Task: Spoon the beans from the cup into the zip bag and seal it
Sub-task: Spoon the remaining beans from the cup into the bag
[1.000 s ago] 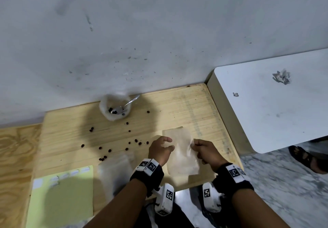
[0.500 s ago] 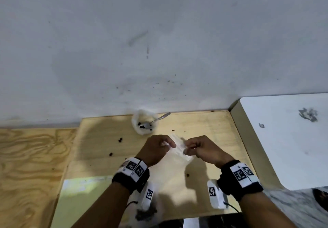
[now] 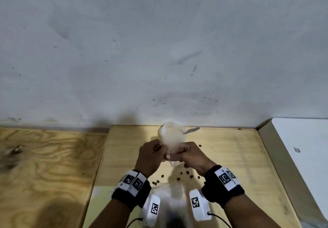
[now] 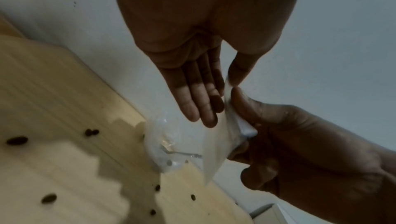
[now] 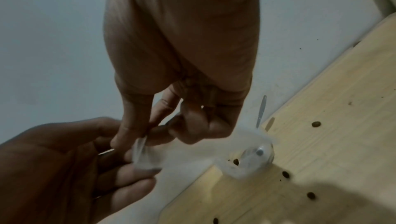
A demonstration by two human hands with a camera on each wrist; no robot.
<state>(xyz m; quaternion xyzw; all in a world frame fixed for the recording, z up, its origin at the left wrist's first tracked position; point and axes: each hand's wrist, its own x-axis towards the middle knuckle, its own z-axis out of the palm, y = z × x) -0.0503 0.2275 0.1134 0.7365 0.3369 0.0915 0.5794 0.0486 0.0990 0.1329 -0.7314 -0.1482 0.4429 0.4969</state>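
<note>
- Both hands were up off the board, working the zip bag (image 3: 174, 143) between them, in front of the cup (image 4: 159, 149).
- Left hand (image 3: 153, 154): thumb and index finger pinched one lip of the bag mouth; the other fingers (image 4: 198, 102) lay straight, holding nothing.
- Right hand (image 3: 193, 156): thumb and curled fingers pinched the opposite lip, plastic bunched in the grip.
- My read: I was peeling the mouth apart. Bag looked empty, no beans visible through the film, though it was blurred.
- Cup sat at the far edge of the wooden board (image 3: 230, 156), near the wall, with the spoon (image 3: 191, 130) standing in it, handle out to the right. Nobody held the spoon.
- How many beans were in the cup: could not tell; a couple of dark spots showed through its wall.
- Loose beans (image 3: 180, 173) lay scattered on the board below my hands.
- Progress, as I judged it: early. Bag opening was in hand; spooning had not visibly put anything in the bag; sealing was all still to do. Spilled beans would probably need collecting too.
</note>
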